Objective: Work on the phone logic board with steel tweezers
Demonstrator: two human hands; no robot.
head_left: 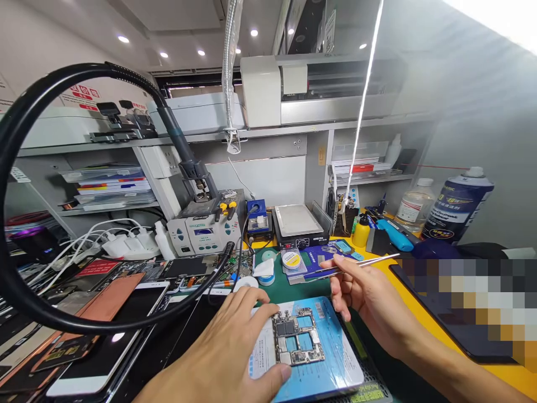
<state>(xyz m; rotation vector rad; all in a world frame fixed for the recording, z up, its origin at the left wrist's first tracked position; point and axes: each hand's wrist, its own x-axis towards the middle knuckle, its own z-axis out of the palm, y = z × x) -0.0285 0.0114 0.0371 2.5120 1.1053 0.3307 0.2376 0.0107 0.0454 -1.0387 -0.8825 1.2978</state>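
A phone logic board point(298, 336) with cut-out openings lies on a blue and white box point(335, 364). My left hand point(235, 341) reaches over the box with thumb and fingers spread apart; its thumb and fingertips rest at the board's left edge. My right hand point(364, 296) is raised beyond the box's right side, holding metal tweezers point(369, 261) between thumb and fingers. The tweezers lie almost level, their shanks sticking out past both sides of the hand, away from the board.
Phones point(117, 336) and parts crowd the left side under a thick black hose point(12, 268). At the back stand a hot-air rework station point(205, 229) and a flat heating plate point(298, 219). A spray can point(457, 207) and a clear bottle point(413, 207) stand right.
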